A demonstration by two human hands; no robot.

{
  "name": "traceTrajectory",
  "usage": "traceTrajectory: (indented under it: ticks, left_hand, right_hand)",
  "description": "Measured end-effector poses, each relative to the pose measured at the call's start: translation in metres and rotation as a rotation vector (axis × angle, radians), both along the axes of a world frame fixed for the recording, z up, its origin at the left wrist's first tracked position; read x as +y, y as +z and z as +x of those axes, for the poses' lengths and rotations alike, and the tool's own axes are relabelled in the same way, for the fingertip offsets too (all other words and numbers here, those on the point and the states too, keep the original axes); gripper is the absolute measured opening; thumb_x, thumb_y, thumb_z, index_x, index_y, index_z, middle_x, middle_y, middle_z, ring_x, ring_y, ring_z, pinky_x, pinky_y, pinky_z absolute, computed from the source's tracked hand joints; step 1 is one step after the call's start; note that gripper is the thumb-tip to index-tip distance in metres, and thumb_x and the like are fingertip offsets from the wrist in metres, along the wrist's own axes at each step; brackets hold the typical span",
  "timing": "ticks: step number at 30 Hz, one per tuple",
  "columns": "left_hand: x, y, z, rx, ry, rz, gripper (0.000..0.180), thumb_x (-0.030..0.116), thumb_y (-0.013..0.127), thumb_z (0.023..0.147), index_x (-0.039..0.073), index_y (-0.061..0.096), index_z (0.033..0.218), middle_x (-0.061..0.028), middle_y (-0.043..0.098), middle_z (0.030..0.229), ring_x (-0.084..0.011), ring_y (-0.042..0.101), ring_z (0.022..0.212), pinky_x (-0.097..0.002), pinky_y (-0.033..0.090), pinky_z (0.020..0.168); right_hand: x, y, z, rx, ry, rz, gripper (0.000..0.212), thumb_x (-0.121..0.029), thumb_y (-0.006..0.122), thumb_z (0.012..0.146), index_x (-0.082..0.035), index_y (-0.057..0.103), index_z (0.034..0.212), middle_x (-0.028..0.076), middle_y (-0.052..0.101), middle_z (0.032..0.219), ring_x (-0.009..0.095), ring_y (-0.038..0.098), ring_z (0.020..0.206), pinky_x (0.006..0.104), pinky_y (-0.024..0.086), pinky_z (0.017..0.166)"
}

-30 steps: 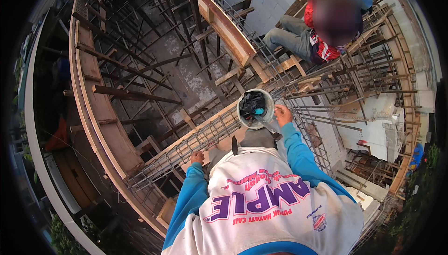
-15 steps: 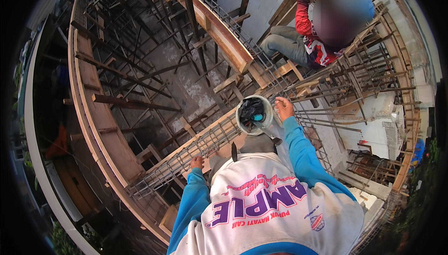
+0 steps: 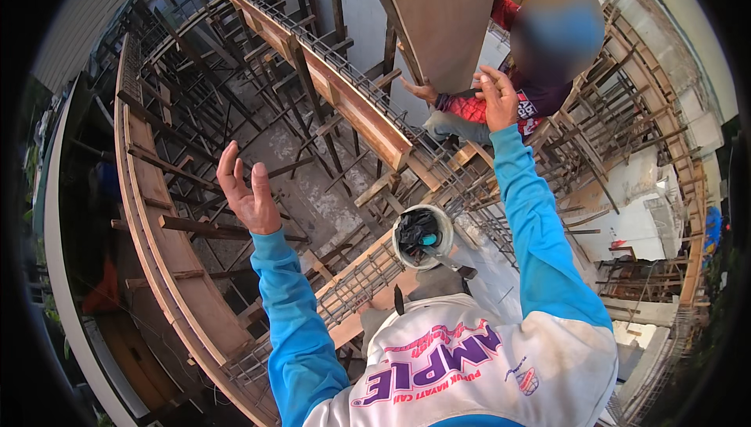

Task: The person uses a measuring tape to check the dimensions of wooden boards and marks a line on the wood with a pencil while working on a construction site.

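Both my arms are raised, in blue sleeves. My left hand [image 3: 249,196] hangs in the air over the scaffold of timbers, fingers and thumb apart, holding nothing. Farther out on the right, my right hand [image 3: 497,98] is lifted with its fingers loosely bent and apart; it overlaps a co-worker [image 3: 526,108] in the view, and nothing shows in it. Just beyond this hand stands a large brown plywood panel [image 3: 430,16], with the co-worker's open hand [image 3: 422,92] at its lower edge. A whitish bucket [image 3: 448,249] with black plastic and something turquoise inside sits before my lap.
A tool with a flat dark end [image 3: 467,272] sticks out beside the bucket. A rebar cage [image 3: 356,290] runs along the beam formwork near me. Wooden formwork [image 3: 360,106] stretches away ahead. Many timber props [image 3: 227,227] stand in the deep space below left.
Both my hands have risen from beside the rebar and bucket and moved forward, opening. The plywood panel has swung into fuller view, and the co-worker's hand has come down to its lower edge.
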State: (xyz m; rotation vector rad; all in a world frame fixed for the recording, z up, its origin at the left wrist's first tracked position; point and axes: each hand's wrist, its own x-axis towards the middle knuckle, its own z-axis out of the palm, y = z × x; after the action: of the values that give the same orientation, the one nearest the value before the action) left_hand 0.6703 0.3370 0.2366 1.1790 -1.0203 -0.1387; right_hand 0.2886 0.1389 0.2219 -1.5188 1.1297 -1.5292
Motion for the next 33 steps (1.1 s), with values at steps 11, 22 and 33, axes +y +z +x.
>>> traceTrajectory:
  ticks: [11,22,33]
  left_hand:
    - [-0.155,0.184,-0.002,-0.608,0.159,0.138,0.092,0.063,0.072,0.07,0.001,0.045,0.134,-0.0206,0.045,0.136,-0.0344,0.043,0.128,-0.0454,0.035,0.106]
    - [-0.097,0.097,0.035,-0.423,-0.03,0.31,0.044,0.042,0.058,0.094,-0.001,0.06,0.09,-0.0006,0.053,0.064,-0.0067,0.041,0.061,-0.0264,0.038,0.054]
    - [0.097,-0.061,0.091,-0.098,0.044,0.399,0.028,0.026,0.056,0.097,-0.001,0.057,0.102,-0.0028,0.059,0.09,-0.0093,0.05,0.085,-0.0249,0.043,0.077]
  right_hand:
    - [0.034,-0.037,0.02,-0.078,0.14,0.103,0.025,-0.012,0.055,0.095,-0.002,0.058,0.117,0.008,0.065,0.106,0.013,0.061,0.094,0.0254,0.05,0.081]
    - [0.049,-0.08,0.028,0.037,0.132,0.193,0.025,-0.017,0.056,0.095,-0.005,0.06,0.117,0.004,0.065,0.104,0.009,0.059,0.087,0.0237,0.048,0.075]
    - [0.041,-0.063,0.064,0.278,0.159,0.076,0.037,-0.012,0.066,0.084,-0.007,0.058,0.12,0.01,0.06,0.113,0.018,0.061,0.1,0.0307,0.049,0.085]
